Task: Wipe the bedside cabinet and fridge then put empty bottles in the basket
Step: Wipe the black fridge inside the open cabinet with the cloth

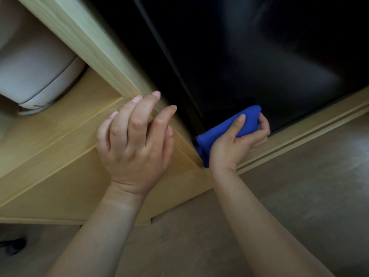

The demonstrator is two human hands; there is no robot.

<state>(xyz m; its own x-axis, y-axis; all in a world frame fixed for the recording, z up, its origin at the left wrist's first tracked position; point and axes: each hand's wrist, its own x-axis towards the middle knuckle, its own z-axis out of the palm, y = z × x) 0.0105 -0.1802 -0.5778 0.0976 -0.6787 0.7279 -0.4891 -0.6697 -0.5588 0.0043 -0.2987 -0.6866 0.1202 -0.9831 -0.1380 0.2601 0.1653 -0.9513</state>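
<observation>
The black fridge (249, 56) fills the upper right, set inside a light wooden cabinet (60, 140). My right hand (237, 144) grips a bunched blue cloth (223, 132) and presses it against the fridge door's lower left corner, where the door meets the wooden frame. My left hand (135, 140) rests on the cabinet's wooden upright and shelf edge just left of the fridge, fingers loosely curled and holding nothing. No bottles or basket are in view.
A white rounded appliance (34, 76) sits on the cabinet shelf at the upper left. A wooden base rail (309, 124) runs under the fridge. Beige floor (299, 196) lies below. A small dark object (12, 245) lies at the lower left edge.
</observation>
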